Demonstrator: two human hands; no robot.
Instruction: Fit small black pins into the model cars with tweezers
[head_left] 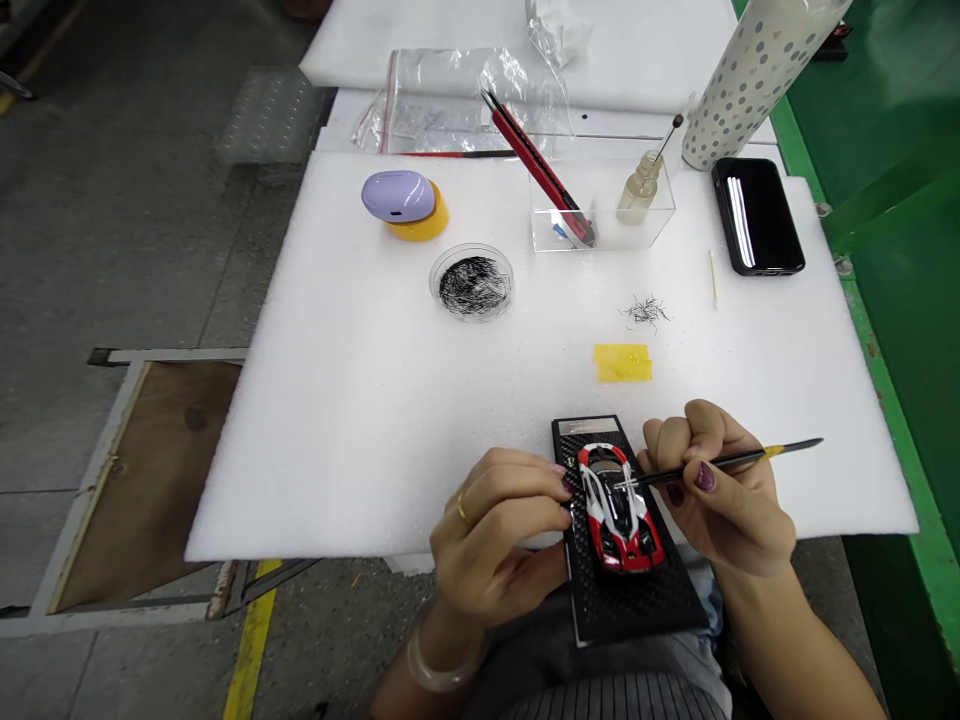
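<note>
A small red-and-white model sports car [619, 507] sits on a black carbon-patterned display base [637, 600], which rests near the front edge of a white foam sheet [360, 450]. My left hand [499, 530] grips the base's left side, its fingertips beside the car. My right hand [720, 490] pinches a thin black tool [727, 460] with a yellow band, and the tool's fine tip touches or nearly touches the car's top. Beyond the hands lie a strip of yellow tape [622, 362] and a small scatter of dark bristles [645, 312].
A round dish of black bristles [471, 282] and a lilac earbud case [397, 196] lie on the foam. Further back stand a clear acrylic box [600, 205] holding a red utility knife [540, 170] and a small glass bottle [640, 190], plus a black phone [757, 215].
</note>
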